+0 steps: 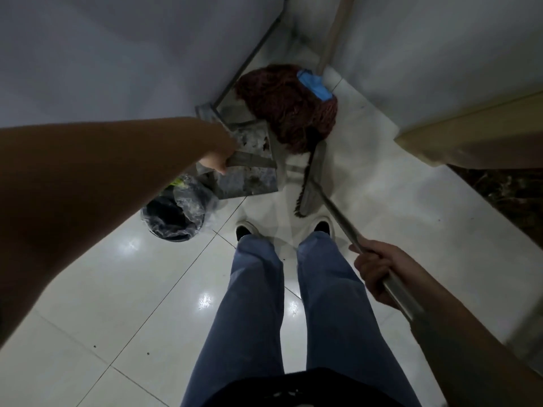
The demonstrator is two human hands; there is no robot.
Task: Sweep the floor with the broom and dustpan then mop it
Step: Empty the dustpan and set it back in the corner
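Reaching forward at full stretch, the left hand (216,163) grips the dustpan (249,177) by the bin (173,215); the right hand (374,271), held low, clasps the broom (311,186) handle; mop (288,107) in the corner.

The person is wearing loose blue denim trousers (293,304), the fabric falling in long soft folds down both legs and widening toward the hems. The hems are covering most of the shoes (323,227), which are showing dark uppers edged with pale soles, one on the left and one on the right at the far end of the legs. At the near edge, a black top (293,389) is showing as a dark curved band with a faint pale marking too blurred to read. Both forearms are showing bare, with no sleeves reaching them. The left hand (216,160) and the right hand (379,271) are wearing no gloves, rings or watch.
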